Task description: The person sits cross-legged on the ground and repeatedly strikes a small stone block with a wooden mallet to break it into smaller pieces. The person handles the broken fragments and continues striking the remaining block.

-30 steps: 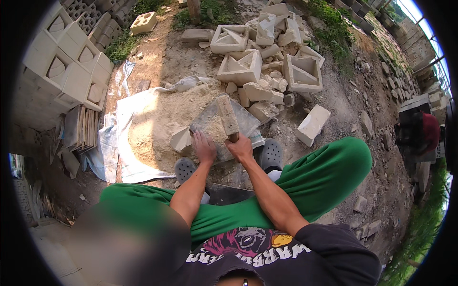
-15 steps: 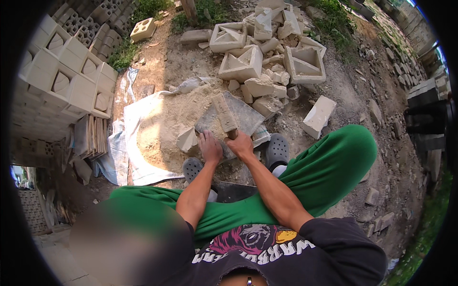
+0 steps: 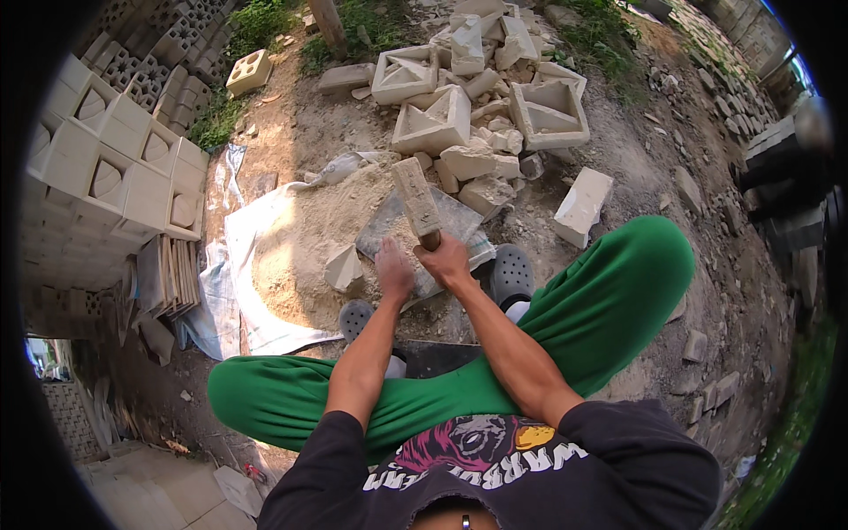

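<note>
My right hand (image 3: 447, 261) is wrapped round the short handle of a dusty wooden beater (image 3: 415, 194), whose thick block head points away from me. The head is above a flat grey slab (image 3: 380, 220) strewn with pale powder; whether they touch I cannot tell. On the near left part of the slab is my left hand (image 3: 394, 270), fingers stretched away from me and close together, with nothing seen in them. Left of that hand stands a pale angular chunk (image 3: 343, 269), beside a heap of sandy powder (image 3: 309, 225) on a white sheet (image 3: 243, 243).
Broken pale blocks (image 3: 433, 119) and rubble are piled beyond the slab. A single block (image 3: 583, 206) lies to the right. Stacked blocks (image 3: 124, 159) and leaning thin boards (image 3: 172, 269) stand at left. Another person in dark clothing (image 3: 795, 168) is at far right.
The beater's head has tipped up and looks larger. My left hand has drawn its spread fingers closer together on the slab. The whole view has shifted slightly.
</note>
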{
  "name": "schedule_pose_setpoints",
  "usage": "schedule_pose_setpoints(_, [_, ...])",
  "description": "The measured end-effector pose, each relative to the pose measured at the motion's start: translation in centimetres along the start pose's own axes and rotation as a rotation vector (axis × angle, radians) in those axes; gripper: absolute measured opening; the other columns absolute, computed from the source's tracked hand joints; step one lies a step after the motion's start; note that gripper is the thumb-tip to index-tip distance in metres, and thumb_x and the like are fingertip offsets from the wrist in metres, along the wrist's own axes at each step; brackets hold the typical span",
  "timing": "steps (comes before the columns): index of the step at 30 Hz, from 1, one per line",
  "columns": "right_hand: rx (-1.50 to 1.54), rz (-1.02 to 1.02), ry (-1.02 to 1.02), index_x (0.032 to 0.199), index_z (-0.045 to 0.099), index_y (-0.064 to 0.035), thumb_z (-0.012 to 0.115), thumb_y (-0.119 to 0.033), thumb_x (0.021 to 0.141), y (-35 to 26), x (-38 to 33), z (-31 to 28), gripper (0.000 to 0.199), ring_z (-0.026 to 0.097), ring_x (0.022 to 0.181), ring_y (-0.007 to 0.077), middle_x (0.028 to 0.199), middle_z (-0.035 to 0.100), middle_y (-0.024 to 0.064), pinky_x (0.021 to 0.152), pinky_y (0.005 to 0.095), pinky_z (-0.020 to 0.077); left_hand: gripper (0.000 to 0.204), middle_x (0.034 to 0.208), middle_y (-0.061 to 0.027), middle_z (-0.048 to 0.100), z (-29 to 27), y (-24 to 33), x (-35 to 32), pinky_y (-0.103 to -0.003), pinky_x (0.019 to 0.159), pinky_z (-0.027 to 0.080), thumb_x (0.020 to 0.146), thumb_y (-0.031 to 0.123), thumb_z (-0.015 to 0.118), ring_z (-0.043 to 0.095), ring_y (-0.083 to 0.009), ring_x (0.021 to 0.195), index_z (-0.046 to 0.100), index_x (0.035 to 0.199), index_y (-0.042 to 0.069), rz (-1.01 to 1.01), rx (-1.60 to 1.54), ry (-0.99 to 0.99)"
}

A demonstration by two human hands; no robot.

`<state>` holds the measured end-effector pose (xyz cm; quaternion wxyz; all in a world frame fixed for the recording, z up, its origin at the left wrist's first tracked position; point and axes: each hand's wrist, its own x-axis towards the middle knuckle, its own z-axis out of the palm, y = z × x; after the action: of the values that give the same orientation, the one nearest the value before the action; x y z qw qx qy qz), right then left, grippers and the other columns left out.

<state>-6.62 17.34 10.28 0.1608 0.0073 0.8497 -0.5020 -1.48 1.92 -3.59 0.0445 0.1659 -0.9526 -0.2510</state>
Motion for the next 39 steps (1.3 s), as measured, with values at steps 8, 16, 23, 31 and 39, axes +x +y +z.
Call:
schedule_pose_setpoints(8, [-0.373,0.091,-0.312,0.101,0.071,0.0044,0.072,-0.040,0.071,2.7,-1.6,2.3,0.053,0.068,0.097,0.0420,0.100,0.070,0.0281,0.083,0.0473,0.0543,0.052,0.152,-0.0293,0.037,-0.6,-2.2,-3.0,-0.049,0.117,0.028,0.099,0.019,0.045,0.035,-0.0442,0.141,0.041,0.143,-0.009,-0.046,0.006,0.122])
schedule_pose_setpoints(16, [-0.223,0.020,-0.202,0.107,0.070,0.0035,0.072,-0.040,0.072,-1.1,-3.7,1.7,0.056,0.068,0.101,0.0411,0.104,0.070,0.0284,0.085,0.0467,0.0536,0.054,0.148,-0.0286,0.042,-1.0,-1.9,-4.4,-0.046,0.115,0.033,0.097,0.022,0.050,0.039,-0.0407,0.139,0.043,0.142,-0.007,-0.245,-0.134,0.168])
schedule_pose_setpoints(23, [-0.368,0.247,-0.322,0.108,0.071,0.0000,0.073,-0.041,0.070,2.2,-2.7,1.5,0.056,0.068,0.105,0.0399,0.107,0.071,0.0239,0.088,0.0462,0.0537,0.048,0.128,-0.0216,0.061,-2.7,0.6,-3.5,-0.049,0.098,0.045,0.095,0.031,0.055,0.058,-0.0423,0.116,0.054,0.131,0.000,-0.437,-0.203,0.197])
schedule_pose_setpoints(31, [-0.186,0.072,-0.180,0.111,0.069,0.0013,0.072,-0.042,0.070,0.1,-3.0,1.4,0.060,0.067,0.105,0.0406,0.107,0.070,0.0267,0.088,0.0462,0.0534,0.053,0.111,-0.0285,0.066,-0.7,0.2,-3.4,-0.050,0.089,0.050,0.096,0.045,0.052,0.065,-0.0442,0.102,0.057,0.117,-0.003,-0.706,-0.246,-0.006])
schedule_pose_setpoints(39, [-0.358,0.178,-0.239,0.109,0.070,0.0014,0.074,-0.047,0.071,2.5,-1.1,0.6,0.061,0.067,0.106,0.0406,0.107,0.070,0.0258,0.089,0.0452,0.0527,0.081,0.118,-0.0282,0.064,-2.1,4.1,-3.9,-0.054,0.080,0.057,0.099,0.060,0.042,0.064,-0.0427,0.109,0.055,0.124,-0.015,-0.887,-0.793,-0.258])
